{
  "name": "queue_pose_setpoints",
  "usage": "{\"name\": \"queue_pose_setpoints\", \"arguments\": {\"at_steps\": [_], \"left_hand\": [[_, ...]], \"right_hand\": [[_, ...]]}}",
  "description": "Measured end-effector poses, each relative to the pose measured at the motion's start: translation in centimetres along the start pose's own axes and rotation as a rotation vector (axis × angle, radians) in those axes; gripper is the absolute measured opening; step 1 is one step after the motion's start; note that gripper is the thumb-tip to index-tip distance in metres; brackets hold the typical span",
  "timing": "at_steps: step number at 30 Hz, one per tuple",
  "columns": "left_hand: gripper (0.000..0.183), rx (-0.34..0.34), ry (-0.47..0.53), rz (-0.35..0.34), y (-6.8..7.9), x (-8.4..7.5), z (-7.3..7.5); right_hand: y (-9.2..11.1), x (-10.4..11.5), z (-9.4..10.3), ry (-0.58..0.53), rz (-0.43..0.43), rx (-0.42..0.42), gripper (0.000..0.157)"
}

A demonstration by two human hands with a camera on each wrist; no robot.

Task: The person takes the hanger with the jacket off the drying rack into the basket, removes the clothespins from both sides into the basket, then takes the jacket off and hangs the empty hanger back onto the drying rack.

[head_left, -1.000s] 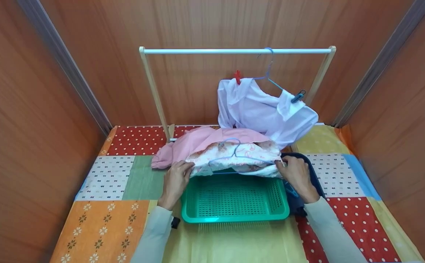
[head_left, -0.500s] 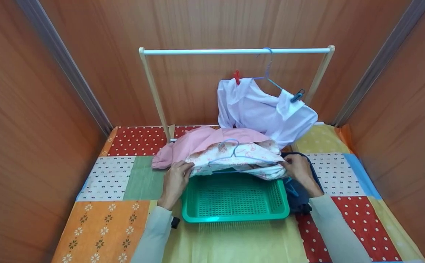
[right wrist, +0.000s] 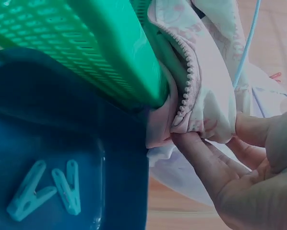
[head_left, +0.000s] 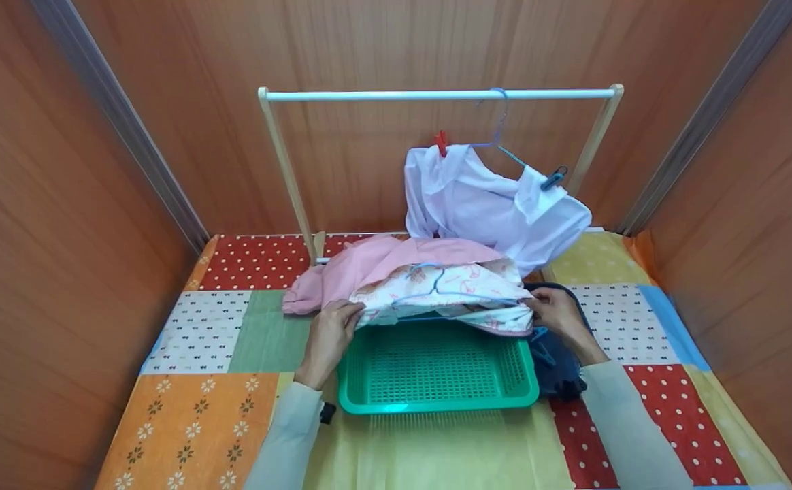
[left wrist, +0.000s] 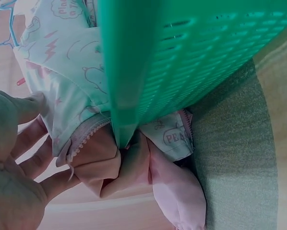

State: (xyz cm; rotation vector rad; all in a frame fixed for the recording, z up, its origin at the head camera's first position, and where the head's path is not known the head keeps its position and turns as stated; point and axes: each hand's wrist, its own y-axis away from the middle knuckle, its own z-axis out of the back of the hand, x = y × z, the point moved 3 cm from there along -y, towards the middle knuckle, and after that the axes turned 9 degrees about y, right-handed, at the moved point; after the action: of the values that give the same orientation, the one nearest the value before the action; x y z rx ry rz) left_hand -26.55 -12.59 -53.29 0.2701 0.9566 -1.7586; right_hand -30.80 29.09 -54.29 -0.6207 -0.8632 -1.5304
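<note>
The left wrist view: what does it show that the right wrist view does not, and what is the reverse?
Only the left: the left hand and a gathered pink sleeve. Only the right: the right hand and two blue clothespins lying in the dark blue tray. Both: the green basket, blue hanger wire, a red clip and the printed fabric, pinched by each view's own hand.

Patchwork cloth (head_left: 437,456): covers the surface
Green basket (head_left: 437,409): on its yellow patch
Dark blue tub (head_left: 561,378): just beside the basket
Pink sleeve (head_left: 304,294): on the green patch
Rack (head_left: 288,170): at the back
</note>
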Motion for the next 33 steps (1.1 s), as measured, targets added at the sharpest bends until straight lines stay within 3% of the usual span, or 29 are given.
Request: {"name": "queue_pose_setpoints", "arguments": {"at_steps": [7,11,16,23,29,33], "left_hand": [[0.017,-0.011,0.048,0.012,0.0,0.5,0.3],[0.016,-0.066,0.1,-0.004,0.1,0.8,0.7],[0.017,-0.073,0.138,-0.024,0.0,0.9,0.7],[0.018,-0.082,0.139,0.004,-0.2,1.0,0.7],[0.019,-0.086,0.11,0.013,-0.2,1.0,0.7],[0.02,-0.073,0.121,0.033,-0.2,1.1,0.7]], "right_hand": [[0.7,1.0,0.5,-0.02,-0.027,0.009,0.022],[1.2,2.4,1.0,-0.002,0.011,0.008,0.021],[1.2,2.8,1.6,-0.068,0.031,0.009,0.022],[0.8,1.6,1.2,-0.251,-0.014,0.071,0.025],[0.6,0.9,0.6,-0.544,-0.066,0.166,0.011],[0.6,0.6,0.2,-0.718,-0.07,0.237,0.015]]}}
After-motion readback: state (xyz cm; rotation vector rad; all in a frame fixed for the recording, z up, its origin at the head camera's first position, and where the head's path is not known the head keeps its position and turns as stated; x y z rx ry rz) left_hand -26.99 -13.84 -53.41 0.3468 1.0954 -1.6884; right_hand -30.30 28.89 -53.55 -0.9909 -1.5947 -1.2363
